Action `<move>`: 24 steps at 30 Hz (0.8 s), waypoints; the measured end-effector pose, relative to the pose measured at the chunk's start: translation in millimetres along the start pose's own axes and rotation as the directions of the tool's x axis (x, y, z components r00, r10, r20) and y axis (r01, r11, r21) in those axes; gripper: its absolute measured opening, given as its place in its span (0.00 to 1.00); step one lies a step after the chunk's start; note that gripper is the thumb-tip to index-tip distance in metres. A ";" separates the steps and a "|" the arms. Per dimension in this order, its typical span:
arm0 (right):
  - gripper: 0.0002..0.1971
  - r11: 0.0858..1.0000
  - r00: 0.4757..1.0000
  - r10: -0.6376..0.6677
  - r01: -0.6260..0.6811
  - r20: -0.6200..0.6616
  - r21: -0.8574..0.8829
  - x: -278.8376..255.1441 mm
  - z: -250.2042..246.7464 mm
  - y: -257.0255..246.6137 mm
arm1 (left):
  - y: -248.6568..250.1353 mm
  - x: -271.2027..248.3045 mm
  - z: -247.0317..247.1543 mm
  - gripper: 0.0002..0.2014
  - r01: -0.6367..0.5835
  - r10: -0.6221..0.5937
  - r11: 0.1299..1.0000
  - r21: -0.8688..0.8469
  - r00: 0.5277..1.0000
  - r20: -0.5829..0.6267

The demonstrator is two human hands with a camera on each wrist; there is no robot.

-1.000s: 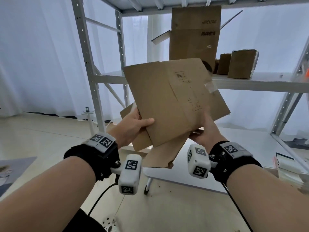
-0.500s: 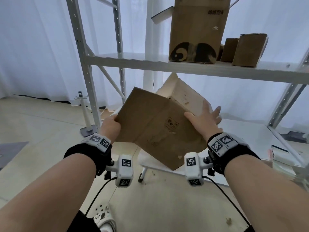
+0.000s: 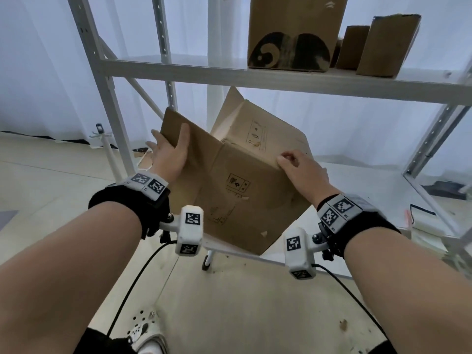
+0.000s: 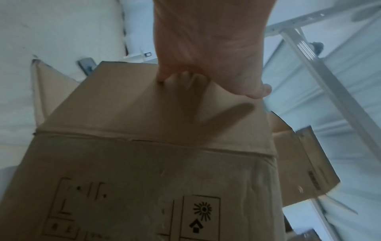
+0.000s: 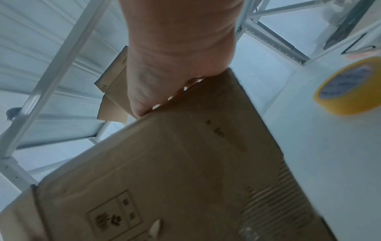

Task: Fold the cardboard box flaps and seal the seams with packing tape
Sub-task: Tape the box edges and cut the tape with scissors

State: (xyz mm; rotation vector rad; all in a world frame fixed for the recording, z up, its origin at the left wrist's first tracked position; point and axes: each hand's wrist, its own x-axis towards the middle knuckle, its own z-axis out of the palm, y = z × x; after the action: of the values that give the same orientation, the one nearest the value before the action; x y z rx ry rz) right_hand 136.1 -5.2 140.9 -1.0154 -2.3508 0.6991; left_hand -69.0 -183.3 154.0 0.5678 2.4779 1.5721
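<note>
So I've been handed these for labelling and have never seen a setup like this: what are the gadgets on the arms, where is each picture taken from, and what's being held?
No machine here: a person works with bare hands. The black wrist bands with white blocks and square patterns carry small cameras. The big picture comes from a camera on the head, looking down at both arms. The other two come from the wrists, looking along each hand.

Both hands hold one cardboard box, tilted in the air with its flaps still open. The left hand grips a flap's edge, thumb on the near face and fingers behind. The right hand curls its fingers over the box's upper right edge.

A roll of yellow packing tape lies on a white surface to the right, seen only from the right wrist. More cardboard boxes stand on a white metal shelf above.
</note>
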 end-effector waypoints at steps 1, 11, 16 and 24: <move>0.16 1.000 1.000 -0.012 0.012 -0.003 -0.006 1.3 -0.5 5.0 | 4.3 3.6 3.3 0.51 0.010 -0.010 0.999 0.037 1.000 0.011; 0.31 0.899 0.975 0.218 -0.178 -0.055 0.400 -7.6 1.6 35.6 | 55.2 -5.0 50.0 0.21 -0.076 0.066 0.997 0.024 0.960 0.271; 0.20 0.549 0.903 0.265 -0.429 0.337 0.717 -26.0 18.5 14.0 | 8.6 -5.2 19.7 0.20 0.080 -0.077 0.997 -0.001 0.968 0.238; 0.30 0.754 0.988 -0.153 0.130 -0.020 0.644 -2.5 -25.9 -76.9 | -4.8 -5.6 -4.3 0.12 0.108 -0.099 0.846 -0.522 0.994 0.045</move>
State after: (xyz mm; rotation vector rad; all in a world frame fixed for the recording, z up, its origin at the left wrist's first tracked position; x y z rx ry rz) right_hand 113.7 -46.1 207.3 -0.5053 -1.9335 1.3462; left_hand -66.4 -190.9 151.2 0.3463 1.8878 2.0664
